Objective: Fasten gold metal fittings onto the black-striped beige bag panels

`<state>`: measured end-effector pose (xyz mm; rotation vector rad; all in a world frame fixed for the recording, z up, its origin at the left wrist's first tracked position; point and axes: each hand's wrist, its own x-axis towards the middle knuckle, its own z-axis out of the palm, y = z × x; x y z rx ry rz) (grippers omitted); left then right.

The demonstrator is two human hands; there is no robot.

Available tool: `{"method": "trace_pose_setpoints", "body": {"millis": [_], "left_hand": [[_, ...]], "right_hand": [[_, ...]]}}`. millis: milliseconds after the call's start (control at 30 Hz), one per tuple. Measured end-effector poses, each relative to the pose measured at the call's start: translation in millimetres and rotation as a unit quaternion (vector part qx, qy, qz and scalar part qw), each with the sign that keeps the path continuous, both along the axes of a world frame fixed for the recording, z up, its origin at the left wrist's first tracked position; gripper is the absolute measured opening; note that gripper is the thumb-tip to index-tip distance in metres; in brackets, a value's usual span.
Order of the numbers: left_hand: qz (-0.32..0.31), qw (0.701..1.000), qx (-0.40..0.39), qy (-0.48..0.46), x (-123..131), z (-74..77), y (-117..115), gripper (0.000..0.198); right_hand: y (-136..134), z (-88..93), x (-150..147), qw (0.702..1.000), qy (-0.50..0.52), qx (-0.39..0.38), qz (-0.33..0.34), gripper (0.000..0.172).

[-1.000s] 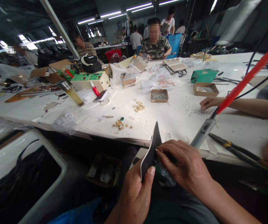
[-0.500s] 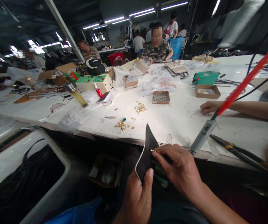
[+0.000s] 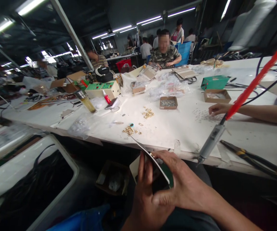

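Observation:
My left hand [image 3: 144, 195] and my right hand [image 3: 180, 186] are both closed on a thin black leather piece [image 3: 153, 162] held over my lap, just below the table's front edge. The piece lies nearly flat, seen edge-on, its point reaching up-left toward the table. A small gold fitting [image 3: 151, 156] shows at its edge by my right fingers. A heap of gold fittings [image 3: 129, 130] lies on the white table [image 3: 172, 128] just beyond.
A hanging power driver [image 3: 209, 144] on a red coiled cable dangles at my right, pliers [image 3: 244, 155] beside it. A co-worker's hand [image 3: 217, 109] rests on the table at right. Boxes, bags, a green machine [image 3: 102, 88] and seated people fill the far side. A white bin [image 3: 32, 179] stands left.
The black piece has turned from standing upright to lying nearly flat. My left fingers have come up over it, and my right hand has shifted to grip its lower edge.

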<state>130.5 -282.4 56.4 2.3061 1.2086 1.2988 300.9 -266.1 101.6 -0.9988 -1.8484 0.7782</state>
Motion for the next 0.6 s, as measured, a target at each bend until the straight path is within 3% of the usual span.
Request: {"method": "trace_pose_setpoints", "body": {"millis": [133, 233, 333, 400, 533, 600], "left_hand": [[0.037, 0.999, 0.037, 0.004, -2, -13.9, -9, 0.084], [0.043, 0.996, 0.039, -0.061, -7, -13.4, -14, 0.058], [0.077, 0.977, -0.06, -0.189, -10, 2.9, -8, 0.043], [0.091, 0.96, -0.11, -0.242, -12, 18.2, 1, 0.051], [0.079, 0.981, -0.093, -0.15, -24, 44.4, 25, 0.085], [0.023, 0.994, -0.082, -0.068, -30, 53.6, 35, 0.075]], "right_hand": [[-3, -9.0, -7, 0.998, 0.037, 0.04, -0.044, 0.034], [-6, -11.4, -3, 0.993, 0.038, 0.114, -0.02, 0.04], [-9, -9.4, 6, 0.989, 0.014, 0.148, 0.01, 0.048], [-11, -8.2, 13, 0.99, 0.008, 0.142, 0.02, 0.051], [-13, -10.8, 25, 0.992, 0.011, 0.122, 0.034, 0.056], [-14, -14.3, 31, 0.992, 0.002, 0.114, 0.052, 0.059]]}}
